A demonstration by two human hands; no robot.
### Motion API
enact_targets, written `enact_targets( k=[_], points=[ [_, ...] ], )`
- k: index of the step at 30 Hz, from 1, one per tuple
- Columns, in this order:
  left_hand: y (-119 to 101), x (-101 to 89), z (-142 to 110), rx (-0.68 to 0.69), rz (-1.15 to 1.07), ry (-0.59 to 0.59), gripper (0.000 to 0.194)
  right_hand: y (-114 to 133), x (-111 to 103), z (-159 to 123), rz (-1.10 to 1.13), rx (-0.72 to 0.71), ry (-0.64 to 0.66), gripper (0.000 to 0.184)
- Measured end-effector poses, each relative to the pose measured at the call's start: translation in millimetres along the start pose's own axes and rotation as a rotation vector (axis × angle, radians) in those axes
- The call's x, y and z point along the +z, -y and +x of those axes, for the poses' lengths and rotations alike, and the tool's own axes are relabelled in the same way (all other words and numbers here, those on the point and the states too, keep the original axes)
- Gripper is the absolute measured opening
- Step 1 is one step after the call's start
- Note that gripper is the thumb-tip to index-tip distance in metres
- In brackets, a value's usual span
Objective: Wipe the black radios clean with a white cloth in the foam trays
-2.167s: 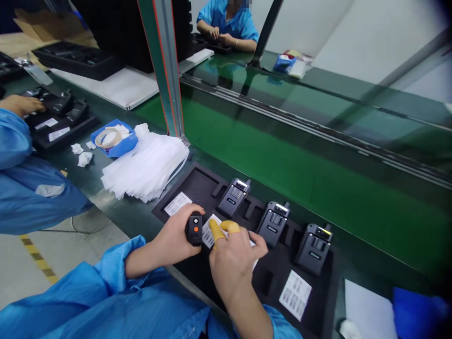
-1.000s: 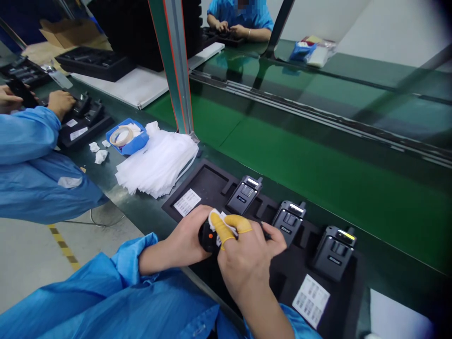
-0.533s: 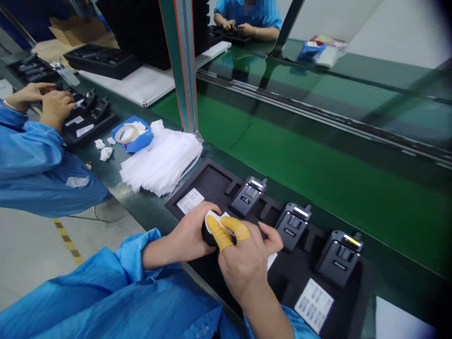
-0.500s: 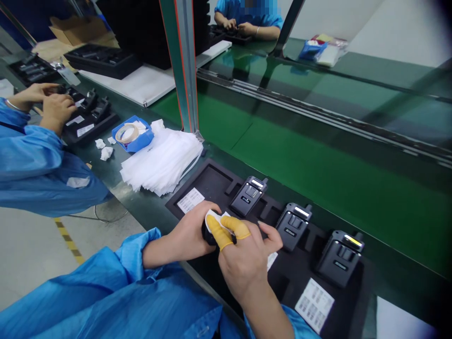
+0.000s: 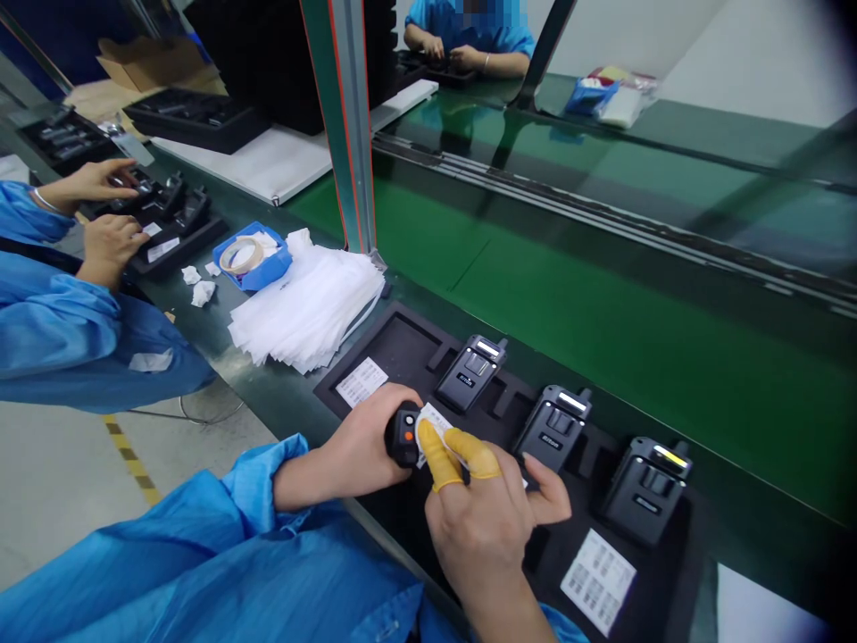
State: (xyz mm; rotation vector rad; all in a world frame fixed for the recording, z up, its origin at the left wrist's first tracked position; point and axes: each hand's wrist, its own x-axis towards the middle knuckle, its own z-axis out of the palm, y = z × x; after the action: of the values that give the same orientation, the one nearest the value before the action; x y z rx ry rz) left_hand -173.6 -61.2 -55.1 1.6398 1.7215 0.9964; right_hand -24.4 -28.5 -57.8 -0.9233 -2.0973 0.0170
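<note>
My left hand [image 5: 361, 442] is wrapped round a black handheld radio [image 5: 403, 436], its end with an orange button turned toward me. Yellow finger cots cover two fingers of my right hand [image 5: 482, 509], which pinch a white wipe [image 5: 434, 416] against or just beside the radio's right edge. Both hands are over a black foam tray [image 5: 402, 335]. Three more radios lie in it: one just beyond my hands [image 5: 470, 375], a middle one [image 5: 553, 429] and a right one [image 5: 644, 491]. White label sheets [image 5: 598, 580] rest in the tray.
Left of the tray lies a stack of white sheets [image 5: 308, 299], beside a blue bin [image 5: 251, 257] holding a tape roll. A metal post [image 5: 354, 134] rises behind it. Farther left, a co-worker's hands [image 5: 111, 246] are at another tray; another person [image 5: 469, 45] sits across the green bench.
My right hand has moved slightly right and down with the wipe, uncovering the radio's end and its orange button. The co-worker's hands at left have moved apart.
</note>
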Motion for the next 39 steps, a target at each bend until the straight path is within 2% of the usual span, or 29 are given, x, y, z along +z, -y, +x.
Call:
enact_targets(
  k=[5, 9, 13, 20, 24, 30, 35, 39],
  points=[
    [-0.9, -3.2, 0.9, -0.053, -0.001, -0.011, 0.052, -11.0, 2.6, -5.6, -0.054, 0.056, 0.012, 0.03],
    [-1.1, -3.2, 2.1, -0.069, -0.001, -0.009, 0.053, -7.4, 2.4, 1.9, -0.044, 0.045, 0.002, 0.032],
    [-1.6, -4.3, 2.9, -0.037, 0.0, 0.003, 0.051, 1.4, 6.3, 9.7, 0.06, 0.049, -0.002, 0.034],
    [-1.1, -3.5, 3.7, -0.008, -0.006, 0.025, 0.054, 0.1, 9.9, 8.7, 0.208, 0.102, 0.098, 0.029],
    [-1.6, -2.4, 3.4, -0.016, 0.006, 0.013, 0.055, -6.2, 7.8, 1.4, 0.135, 0.14, 0.088, 0.034],
    [-2.6, -4.0, 2.5, -0.06, 0.016, -0.002, 0.054, -19.0, 5.3, -5.4, -0.001, 0.111, 0.085, 0.034],
    [-2.2, -3.4, 3.6, -0.027, 0.001, 0.017, 0.052, -6.4, 9.9, 3.9, 0.032, 0.089, 0.029, 0.03],
    [-0.7, -1.9, 1.9, -0.012, -0.018, -0.001, 0.047, 6.3, 11.0, 7.4, 0.063, 0.02, 0.057, 0.03]
  ],
)
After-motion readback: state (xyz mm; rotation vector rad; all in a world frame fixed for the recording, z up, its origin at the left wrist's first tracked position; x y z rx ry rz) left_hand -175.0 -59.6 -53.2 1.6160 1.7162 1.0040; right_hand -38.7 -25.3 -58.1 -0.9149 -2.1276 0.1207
